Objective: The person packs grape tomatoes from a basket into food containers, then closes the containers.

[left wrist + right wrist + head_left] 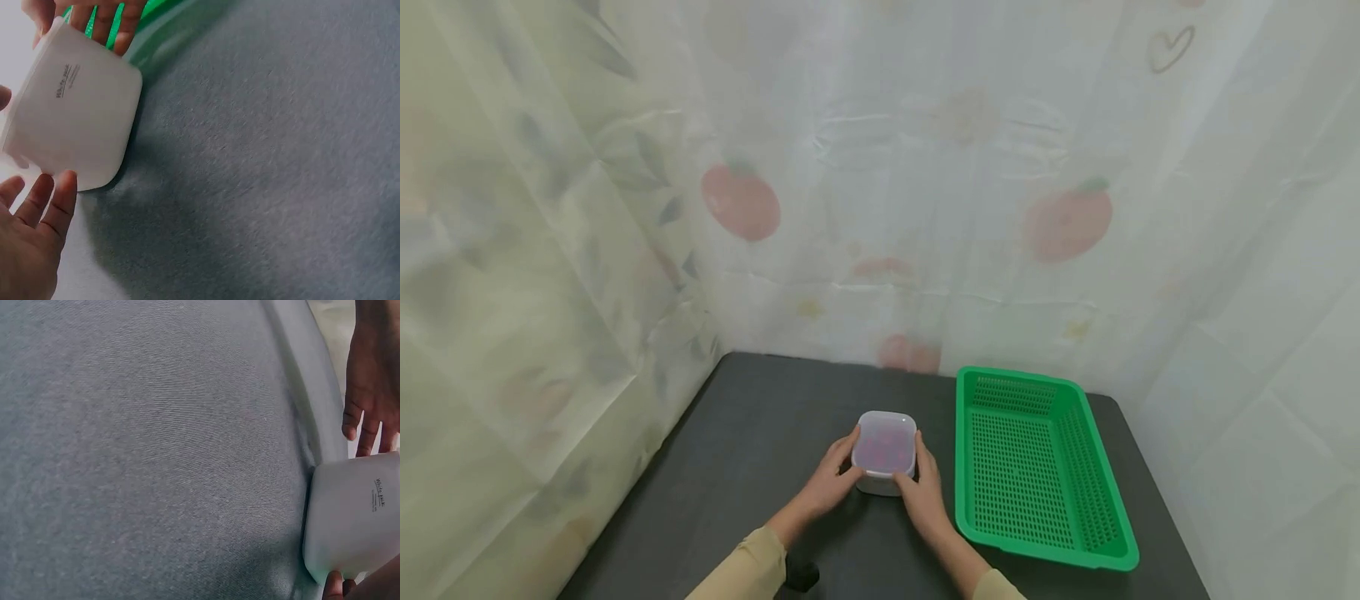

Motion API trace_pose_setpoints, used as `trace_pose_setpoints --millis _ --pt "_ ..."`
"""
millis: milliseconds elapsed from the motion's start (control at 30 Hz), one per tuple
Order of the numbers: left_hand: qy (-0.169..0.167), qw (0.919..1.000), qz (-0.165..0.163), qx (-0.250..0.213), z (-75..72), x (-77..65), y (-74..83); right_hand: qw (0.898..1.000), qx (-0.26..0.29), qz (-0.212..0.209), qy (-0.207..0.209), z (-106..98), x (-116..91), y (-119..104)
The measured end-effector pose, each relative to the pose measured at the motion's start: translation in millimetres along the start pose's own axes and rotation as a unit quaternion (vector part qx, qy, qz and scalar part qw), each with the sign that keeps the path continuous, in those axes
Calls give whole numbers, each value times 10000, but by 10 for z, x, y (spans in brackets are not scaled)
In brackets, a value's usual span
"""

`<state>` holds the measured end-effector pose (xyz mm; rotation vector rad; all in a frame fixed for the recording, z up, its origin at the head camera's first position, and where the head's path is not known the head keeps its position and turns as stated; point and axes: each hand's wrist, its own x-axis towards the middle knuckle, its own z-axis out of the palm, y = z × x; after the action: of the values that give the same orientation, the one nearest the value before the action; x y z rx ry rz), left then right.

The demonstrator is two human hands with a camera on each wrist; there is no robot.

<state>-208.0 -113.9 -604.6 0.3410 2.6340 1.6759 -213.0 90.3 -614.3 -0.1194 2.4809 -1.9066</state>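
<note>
A white square food container (pixel 880 485) with a translucent lid (pixel 884 442) stands upright on the dark table. Something pink shows faintly through the lid. My left hand (pixel 833 477) holds its left side, thumb at the near corner of the lid and fingers along the wall. From the other side my right hand (pixel 925 492) grips it, its thumb also at the lid's near edge. Small printed lettering marks the container wall (pixel 78 112) in the left wrist view. In the right wrist view, the container (pixel 353 512) sits between both hands, partly cut off by the frame.
Right of the hands lies a green slotted plastic basket (pixel 1015 542) with nothing in it. The dark cloth-covered table (pixel 700 492) ends at printed curtains (pixel 880 183) behind and on both sides. A small black object (pixel 802 576) is beside the left sleeve.
</note>
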Motion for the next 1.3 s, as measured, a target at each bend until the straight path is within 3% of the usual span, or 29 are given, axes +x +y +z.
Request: trace_pose_setpoints --millis 567,800,1100,1300 --pt "-589 9981 -133 77 -57 34 -57 9998 -181 127 18 -15 -1 23" --pt "-519 9980 -279 212 -67 64 -45 9987 -505 57 103 -35 30 -19" --pt "-444 9984 -339 9 -46 83 -70 9966 -691 -120 430 75 89 -49" --pt "-553 9971 -457 258 -107 124 -50 9947 -847 103 580 141 165 -80"
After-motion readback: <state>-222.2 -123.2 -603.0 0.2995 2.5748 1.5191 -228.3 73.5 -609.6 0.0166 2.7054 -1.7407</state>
